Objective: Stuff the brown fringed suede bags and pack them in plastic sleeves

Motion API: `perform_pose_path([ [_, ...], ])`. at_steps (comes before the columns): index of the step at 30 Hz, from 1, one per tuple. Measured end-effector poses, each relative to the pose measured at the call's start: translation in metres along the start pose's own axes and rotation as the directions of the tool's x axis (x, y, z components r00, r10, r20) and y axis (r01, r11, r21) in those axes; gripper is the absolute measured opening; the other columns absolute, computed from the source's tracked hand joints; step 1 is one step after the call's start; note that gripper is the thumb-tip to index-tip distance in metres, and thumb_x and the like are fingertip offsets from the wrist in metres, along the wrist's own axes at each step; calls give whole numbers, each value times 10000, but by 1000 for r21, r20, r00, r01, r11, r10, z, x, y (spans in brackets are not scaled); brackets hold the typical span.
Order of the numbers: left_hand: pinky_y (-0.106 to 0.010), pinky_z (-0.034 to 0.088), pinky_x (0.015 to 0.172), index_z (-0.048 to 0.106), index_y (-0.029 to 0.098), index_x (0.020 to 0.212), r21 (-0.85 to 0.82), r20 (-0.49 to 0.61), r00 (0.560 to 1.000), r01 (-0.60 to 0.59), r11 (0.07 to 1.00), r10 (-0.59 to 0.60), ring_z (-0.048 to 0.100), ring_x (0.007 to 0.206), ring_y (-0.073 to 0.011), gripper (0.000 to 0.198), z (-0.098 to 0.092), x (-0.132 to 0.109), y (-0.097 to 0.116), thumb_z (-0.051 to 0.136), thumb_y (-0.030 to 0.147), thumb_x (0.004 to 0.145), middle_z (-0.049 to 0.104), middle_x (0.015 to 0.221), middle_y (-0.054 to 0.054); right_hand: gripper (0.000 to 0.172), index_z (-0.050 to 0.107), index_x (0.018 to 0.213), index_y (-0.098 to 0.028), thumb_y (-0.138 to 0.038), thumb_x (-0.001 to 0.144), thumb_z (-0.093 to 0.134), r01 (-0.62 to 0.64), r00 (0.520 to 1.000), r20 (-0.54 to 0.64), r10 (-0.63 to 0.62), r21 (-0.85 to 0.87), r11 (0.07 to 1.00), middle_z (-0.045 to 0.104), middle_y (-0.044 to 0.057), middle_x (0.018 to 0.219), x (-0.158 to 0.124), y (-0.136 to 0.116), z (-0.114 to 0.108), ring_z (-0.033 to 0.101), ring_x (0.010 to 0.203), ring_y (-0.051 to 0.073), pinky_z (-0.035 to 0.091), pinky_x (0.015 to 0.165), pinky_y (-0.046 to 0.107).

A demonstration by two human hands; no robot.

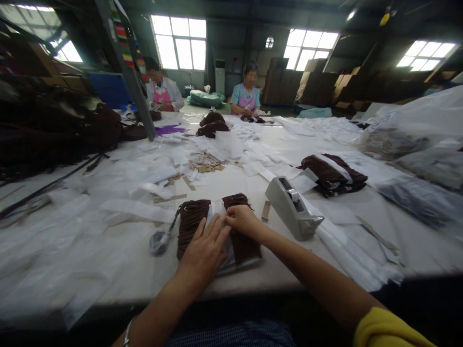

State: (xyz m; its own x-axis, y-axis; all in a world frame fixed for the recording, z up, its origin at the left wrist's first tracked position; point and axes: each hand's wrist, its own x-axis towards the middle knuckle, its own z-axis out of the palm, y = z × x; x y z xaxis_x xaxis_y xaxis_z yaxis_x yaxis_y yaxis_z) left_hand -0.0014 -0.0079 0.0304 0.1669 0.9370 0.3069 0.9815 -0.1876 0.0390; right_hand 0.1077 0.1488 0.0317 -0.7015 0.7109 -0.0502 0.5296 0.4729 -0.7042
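In front of me on the table lies a dark brown fringed bag point(193, 226), with a translucent white strip point(228, 250) across its middle. My left hand point(206, 243) rests on the strip, fingers stretched out. Beside those fingertips my right hand point(240, 219) is pinched closed at the strip; whatever is between its fingers is too small or hidden to make out. A cord with a plastic-wrapped end point(159, 241) trails off the bag's left side. Just right of the bag stands a grey tape dispenser point(292, 207).
Farther right sits a banded brown bundle point(333, 173), near clear plastic bags point(427, 135). Loose white sheets point(90, 231) cover the left side. Brown tags point(206, 164) lie beyond the bag. A metal post point(126, 67) rises at left. Two co-workers point(246, 96) are across the table.
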Motion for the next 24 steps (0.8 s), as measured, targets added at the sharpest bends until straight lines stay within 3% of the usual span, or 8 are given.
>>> perform_pose_path([
  [4,-486,359,1145,373,212,1483,-79,111,993,48,996,-39,313,1451,-304,734,3,1,-15,676,294,820,312,1587,-137,376,577,583,-186,-413,876,640,-123,986,131,104,150,981,579,-29,438,4,0,-2,543,374,107,374,371,191],
  [8,-421,364,1146,273,154,1528,-155,170,981,125,980,-98,263,1472,-256,786,3,-4,-19,623,351,852,257,1601,-150,427,573,549,-194,-485,847,667,-124,978,189,85,203,971,629,-6,465,9,-1,-5,529,345,108,389,324,196],
  [13,-412,333,1159,311,142,1519,-144,254,958,172,974,-132,243,1478,-249,765,-1,-2,-19,586,419,860,241,1605,-136,499,579,514,-188,-506,898,596,-151,973,202,114,180,972,649,11,468,17,-5,-5,516,321,98,398,326,191],
  [16,-415,335,1157,360,166,1502,-137,251,959,172,975,-134,247,1477,-249,734,-3,0,-19,581,440,858,253,1606,-118,468,598,557,-184,-440,944,540,-91,994,80,80,139,986,660,12,494,9,-8,-11,529,348,98,399,369,193],
  [19,-423,369,1137,372,186,1498,-142,246,959,180,973,-141,265,1472,-252,734,-4,1,-19,594,443,847,272,1602,-108,392,652,645,-190,-396,955,529,58,989,-136,-57,1,998,694,12,572,-17,-2,-34,603,472,116,444,504,210],
  [21,-429,386,1125,375,184,1497,-145,249,958,180,973,-140,275,1469,-253,729,-3,1,-19,588,445,851,280,1599,-106,323,711,769,-203,-407,949,537,98,944,-302,-136,-139,985,738,24,702,-40,12,-62,658,598,146,475,615,239],
  [24,-432,391,1122,385,171,1492,-146,252,957,181,973,-140,288,1465,-252,708,-2,1,-20,560,455,868,283,1596,-103,266,720,1054,-213,-385,926,563,-17,824,-546,-155,-296,955,754,68,996,-74,46,-111,694,859,212,496,820,312],
])
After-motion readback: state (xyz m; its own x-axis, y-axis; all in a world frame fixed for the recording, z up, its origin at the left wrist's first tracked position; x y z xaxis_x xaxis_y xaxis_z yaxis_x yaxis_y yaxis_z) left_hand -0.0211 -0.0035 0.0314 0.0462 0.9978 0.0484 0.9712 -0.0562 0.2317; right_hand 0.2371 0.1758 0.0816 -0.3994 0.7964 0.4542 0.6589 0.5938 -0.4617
